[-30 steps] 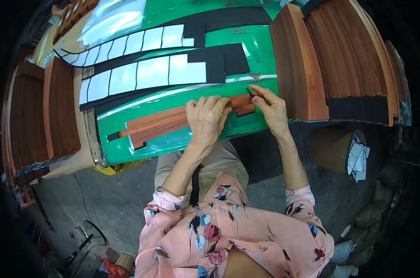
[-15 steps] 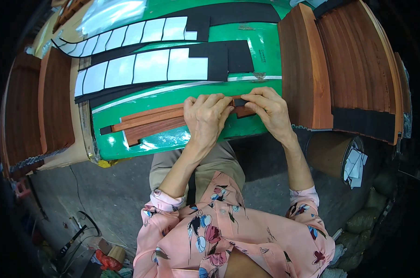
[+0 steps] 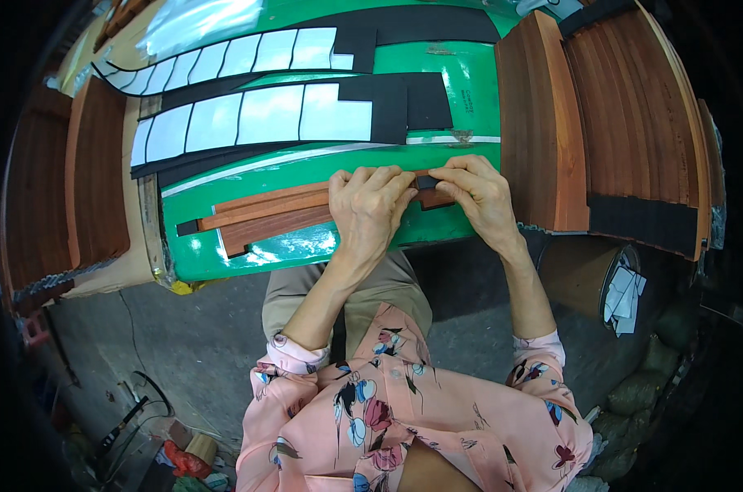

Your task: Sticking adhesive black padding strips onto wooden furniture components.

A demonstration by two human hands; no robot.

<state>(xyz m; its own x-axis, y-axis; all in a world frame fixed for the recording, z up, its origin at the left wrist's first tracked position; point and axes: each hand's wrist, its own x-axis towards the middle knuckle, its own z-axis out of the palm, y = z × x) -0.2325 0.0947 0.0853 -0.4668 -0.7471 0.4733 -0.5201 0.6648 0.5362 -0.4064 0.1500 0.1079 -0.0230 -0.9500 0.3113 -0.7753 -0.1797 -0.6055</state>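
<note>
A reddish-brown wooden piece (image 3: 273,225) with a raised strip along it lies near the front edge of the green table. My left hand (image 3: 370,201) is closed over its right part, fingers on the far side and thumb toward the right end. At that end sits a small black pad (image 3: 426,182), its edge pinched between the fingertips and thumb of my right hand (image 3: 476,190). Another black pad (image 3: 188,227) covers the left end of the strip. My hands hide the wood between them.
Black sheets with white backing patches (image 3: 265,115) lie farther back on the green table (image 3: 470,98). Stacked wooden pieces stand at the right (image 3: 634,123) and left (image 3: 101,180). Below the right stack is a brown bin (image 3: 581,266) holding white scraps (image 3: 626,299).
My left hand has shifted very slightly to the right along the wooden piece. My right hand keeps its pinch on the black pad, almost unmoved.
</note>
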